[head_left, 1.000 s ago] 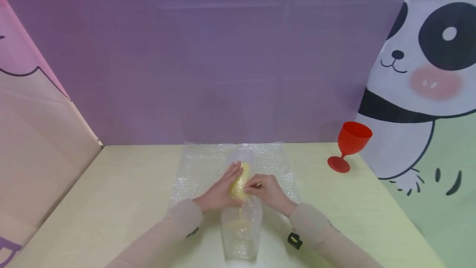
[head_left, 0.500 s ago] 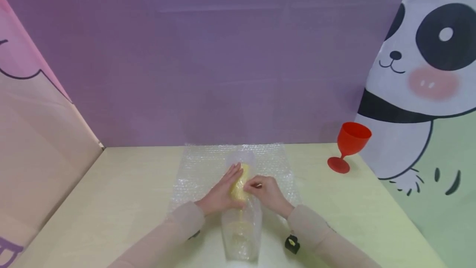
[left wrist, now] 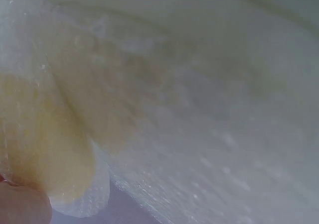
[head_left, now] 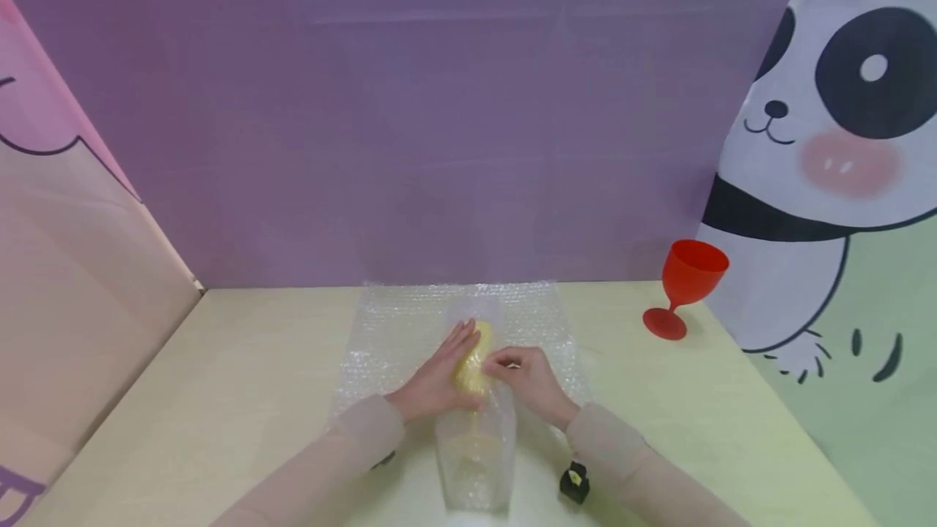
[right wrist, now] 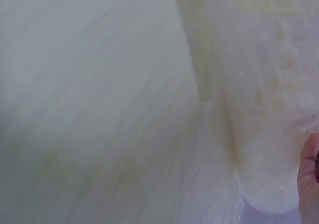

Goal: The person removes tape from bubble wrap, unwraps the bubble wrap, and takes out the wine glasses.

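Left hand [head_left: 439, 383]: your fingers lay straight and close together, the thumb set apart, resting on the film around the yellow item.
Right hand [head_left: 530, 378]: your thumb and fingers were curled and appeared to pinch the bubble wrap [head_left: 381, 352]; the exact bit of film was too small to tell.
Pinch technique: judged from this pose, a light, even pull along the film would have suited you better than a sharp tug.
Hold-down technique: steady, flat pressure was likely enough; squeezing risked denting a thin wall or letting the roll twist.
Yellow item [head_left: 476, 360]: it lay lengthwise before you inside the film, between your hands; its outline suggested a stemmed cup.
Film layout: the near part formed a tube pointing at you; the rest spread flat on the tabletop [head_left: 256, 381] toward its far edge.
Red goblet [head_left: 690, 275]: it stood on its foot, well apart, at the far right.
Count: you had two hands, one yellow item, one visible sheet of film, one red goblet and one small black object [head_left: 574, 482] below your right sleeve [head_left: 611, 446].
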A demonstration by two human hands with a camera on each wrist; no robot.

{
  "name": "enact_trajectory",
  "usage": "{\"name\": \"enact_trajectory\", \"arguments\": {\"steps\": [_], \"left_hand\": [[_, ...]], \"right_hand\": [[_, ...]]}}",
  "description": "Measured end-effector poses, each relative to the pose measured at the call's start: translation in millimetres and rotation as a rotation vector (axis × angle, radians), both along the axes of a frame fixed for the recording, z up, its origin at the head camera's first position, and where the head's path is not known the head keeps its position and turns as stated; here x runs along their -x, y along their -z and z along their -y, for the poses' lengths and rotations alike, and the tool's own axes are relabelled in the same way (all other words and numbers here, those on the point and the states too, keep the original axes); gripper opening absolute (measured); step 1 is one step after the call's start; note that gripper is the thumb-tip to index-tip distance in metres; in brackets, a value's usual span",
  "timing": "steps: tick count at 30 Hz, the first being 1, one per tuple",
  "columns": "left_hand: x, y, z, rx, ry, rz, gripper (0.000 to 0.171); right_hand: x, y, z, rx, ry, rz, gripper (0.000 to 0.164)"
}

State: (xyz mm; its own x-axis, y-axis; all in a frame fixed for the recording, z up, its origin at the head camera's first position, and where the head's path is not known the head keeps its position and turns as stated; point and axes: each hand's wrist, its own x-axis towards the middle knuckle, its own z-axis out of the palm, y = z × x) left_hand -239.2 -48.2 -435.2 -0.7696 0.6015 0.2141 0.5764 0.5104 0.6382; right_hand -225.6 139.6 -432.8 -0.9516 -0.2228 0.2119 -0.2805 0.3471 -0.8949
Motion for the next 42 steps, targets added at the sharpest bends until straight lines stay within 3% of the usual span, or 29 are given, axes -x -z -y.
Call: {"name": "enact_trajectory", "arguments": {"steps": [7,31,38,42], "left_hand": [[0.9,2.4,3,-0.013,-0.007,0.012,0.101],[2.5,2.0,2,-0.028,0.015,0.007,0.1],[2.5,0.6,2,-0.03,0.016,0.017,0.1],[3.6,0.4,1,-0.019,0.01,0.014,0.1]], "right_hand": [[1.6,0.2,2,0.03,0.034,0.024,0.016],[-1.3,0.1,-20,-0.101,0.016,0.003,0.021],[-1.3,4.5,-34,-0.14,0.02,0.032,0.023],[-1.0,6.7,-44,-0.098,0.029,0.086,0.026]]}}
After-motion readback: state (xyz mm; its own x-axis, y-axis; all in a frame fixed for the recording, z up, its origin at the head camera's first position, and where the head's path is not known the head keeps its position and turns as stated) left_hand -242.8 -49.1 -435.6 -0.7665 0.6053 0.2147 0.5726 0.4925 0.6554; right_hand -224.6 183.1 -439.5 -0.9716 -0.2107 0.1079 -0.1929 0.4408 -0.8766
